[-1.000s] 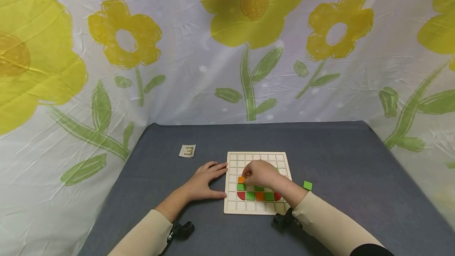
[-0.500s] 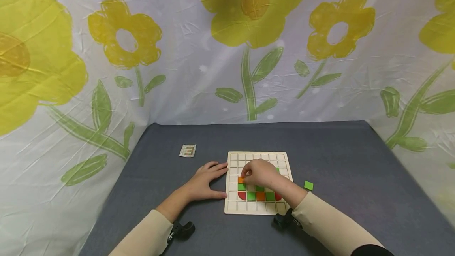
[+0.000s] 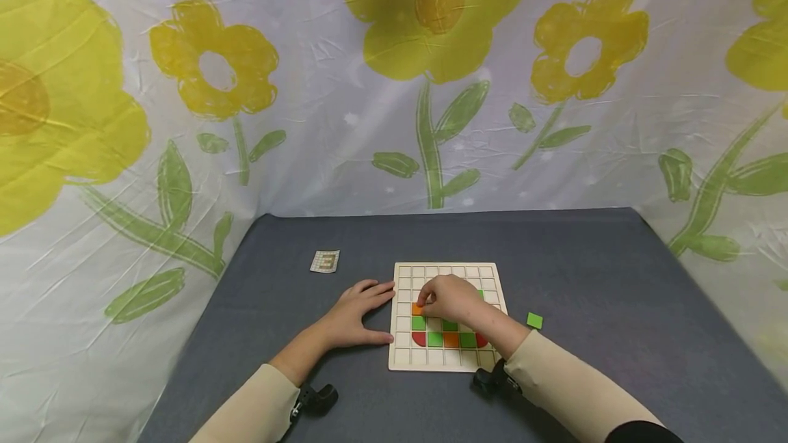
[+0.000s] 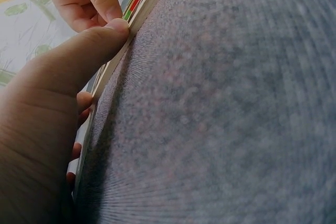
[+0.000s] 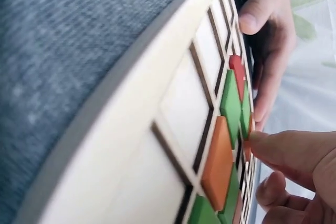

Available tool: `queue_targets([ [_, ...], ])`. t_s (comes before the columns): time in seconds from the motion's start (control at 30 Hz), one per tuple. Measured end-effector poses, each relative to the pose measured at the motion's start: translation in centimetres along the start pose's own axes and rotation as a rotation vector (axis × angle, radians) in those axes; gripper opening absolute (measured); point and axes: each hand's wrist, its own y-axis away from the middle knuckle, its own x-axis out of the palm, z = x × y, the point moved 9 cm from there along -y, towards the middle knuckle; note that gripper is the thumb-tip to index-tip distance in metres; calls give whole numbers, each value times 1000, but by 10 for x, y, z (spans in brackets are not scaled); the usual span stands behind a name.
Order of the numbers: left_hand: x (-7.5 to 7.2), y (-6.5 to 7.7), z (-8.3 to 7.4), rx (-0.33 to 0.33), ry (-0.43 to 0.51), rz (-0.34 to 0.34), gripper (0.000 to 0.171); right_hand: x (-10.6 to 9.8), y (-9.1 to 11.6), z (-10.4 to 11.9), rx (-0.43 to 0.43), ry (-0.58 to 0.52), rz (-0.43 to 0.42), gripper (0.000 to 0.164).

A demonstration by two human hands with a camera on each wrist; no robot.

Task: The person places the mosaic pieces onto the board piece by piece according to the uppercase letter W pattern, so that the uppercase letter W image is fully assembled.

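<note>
A wooden grid board lies on the table. My left hand has its fingers spread, with thumb and fingertips along the board's left edge. Over the board, my right hand pinches an orange square tile in the left column of coloured pieces; the thumb meets it in the right wrist view. Just below it is a green tile. The lower row holds a red rounded piece, green tiles, another orange tile and a second red piece. My right hand hides part of the grid.
One loose green tile lies on the dark grey cloth, right of the board. A small printed card showing a grid pattern lies to the back left. Behind the table hangs a flowered curtain.
The orange tile under my right fingertips has shifted very slightly toward the far side of the board. My left hand stays in place at the board's edge.
</note>
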Motion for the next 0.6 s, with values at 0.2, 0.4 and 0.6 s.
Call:
queue_targets([
  [0.2,0,0,1,4,-1,-8,93,2,0,-1,-6,20,-9,5],
  [0.4,0,0,0,-3,1,0,93,-4,6,-2,-11,-21,-20,3],
  [0.6,0,0,0,-8,10,-1,92,-17,18,-15,32,-93,-51,4],
])
